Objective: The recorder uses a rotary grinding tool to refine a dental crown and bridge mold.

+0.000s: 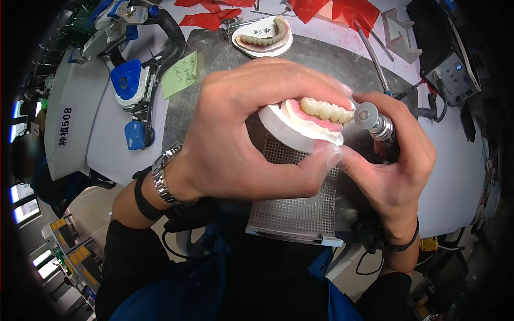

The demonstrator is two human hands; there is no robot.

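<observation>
My left hand (pixel 251 128) is closed around a white plaster dental model (pixel 292 128), fingers over the top and thumb along the near edge. On the model sits a row of glossy cream teeth (pixel 326 111) above a pink gum part (pixel 310 119). My right hand (pixel 399 144) is wrapped round a metal dental handpiece (pixel 381 128), partly hidden by the fingers. A small round grey disc (pixel 367 115) on its tip is at the right end of the teeth; whether it touches them I cannot tell. The right thumb meets the left thumb by the model's edge.
Below the hands lies a perforated metal grille (pixel 294 214). A second plaster model with teeth (pixel 262 37) stands farther back. A blue-and-black articulator (pixel 128 80) and a green note (pixel 179 75) are at left. Red sheets (pixel 342 16), a metal tool (pixel 375 59) and a control box (pixel 452 80) lie right.
</observation>
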